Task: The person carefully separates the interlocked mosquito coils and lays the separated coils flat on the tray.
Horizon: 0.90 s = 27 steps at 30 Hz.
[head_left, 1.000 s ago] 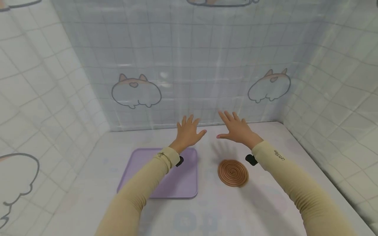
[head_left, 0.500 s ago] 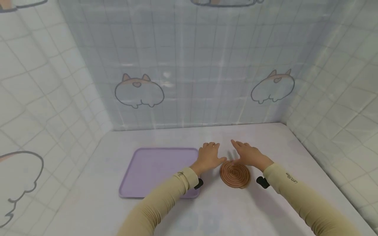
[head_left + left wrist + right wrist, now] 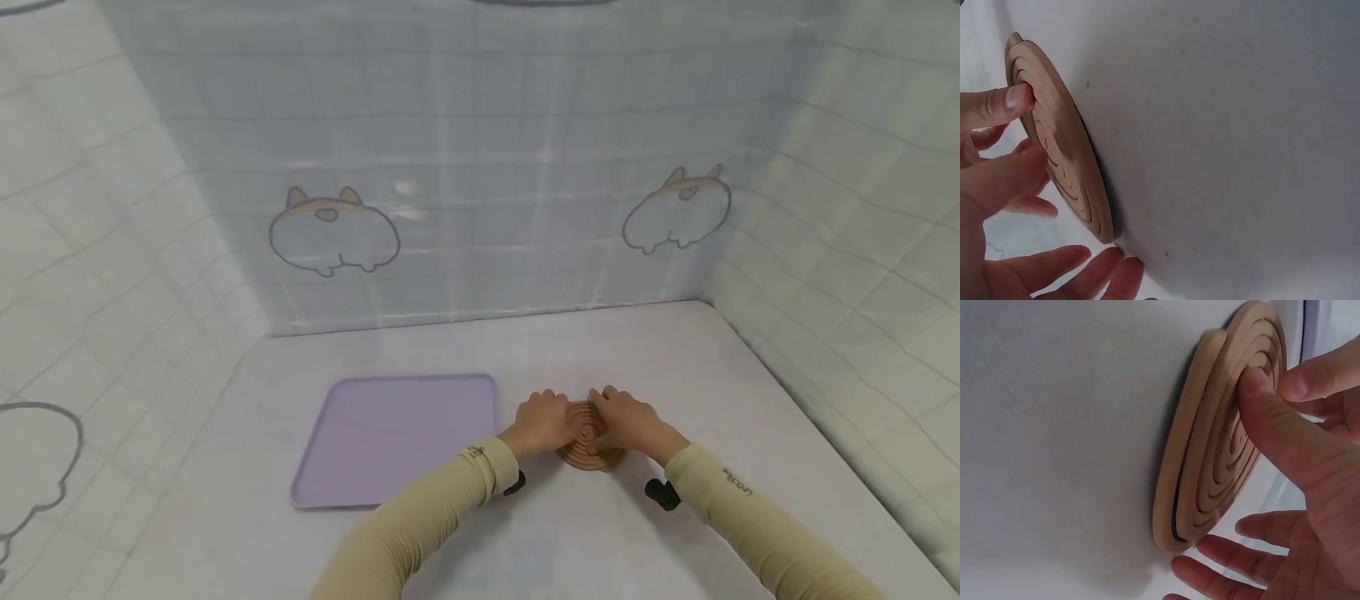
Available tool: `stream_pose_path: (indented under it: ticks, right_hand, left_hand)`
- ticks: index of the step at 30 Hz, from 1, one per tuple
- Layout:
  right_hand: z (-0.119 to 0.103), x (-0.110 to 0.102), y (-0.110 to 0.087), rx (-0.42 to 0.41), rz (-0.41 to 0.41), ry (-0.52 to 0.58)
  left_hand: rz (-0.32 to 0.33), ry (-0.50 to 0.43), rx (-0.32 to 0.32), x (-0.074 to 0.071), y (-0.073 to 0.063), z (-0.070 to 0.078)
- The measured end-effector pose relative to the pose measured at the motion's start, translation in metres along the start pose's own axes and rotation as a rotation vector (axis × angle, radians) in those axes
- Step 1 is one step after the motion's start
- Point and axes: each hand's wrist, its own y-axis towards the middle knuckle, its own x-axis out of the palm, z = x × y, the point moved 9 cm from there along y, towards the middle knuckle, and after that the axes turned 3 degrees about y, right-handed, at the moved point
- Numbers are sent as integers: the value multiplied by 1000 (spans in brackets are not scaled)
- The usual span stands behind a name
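A flat brown spiral coil lies on the white table, with both hands on it from either side. My left hand is at its left edge, thumb on the rings and fingers at the far rim. On the opposite side, my right hand presses its thumb onto the upper face while its fingertips curl to the edge. In the right wrist view the coil shows its loose outer end and a gap beside the outermost ring. The left wrist view shows its rings edge-on, low over the surface.
A purple tray lies left of the coil, close to the left forearm. Tile-patterned sheeting with cartoon animals forms the back wall, and similar side walls enclose the table.
Both hands have come down and inward from above the table, spread at first, onto the coil. Their fingers have curled at its edges. The tray has stayed in place.
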Motion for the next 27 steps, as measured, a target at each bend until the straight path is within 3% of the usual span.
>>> stream_pose_path:
  ticks: [4,12,20,24,27]
  right_hand:
    - [-3,-1,-1,-4,21,39]
    - [-1,-2,-4,30,35,89]
    - [-4,-4,-4,25,85,144]
    - [0,-7,-4,41,91,284]
    - [3,-14,-3,37,142,439]
  left_hand:
    - [12,-66,-18,3,6,-4]
    - [67,-317,-127,-1,15,-16]
    - [72,-545,-188,-2,8,-28]
    - [65,-653,-173,-8,3,-31]
    - [125,-709,-136,-22,-3,-36]
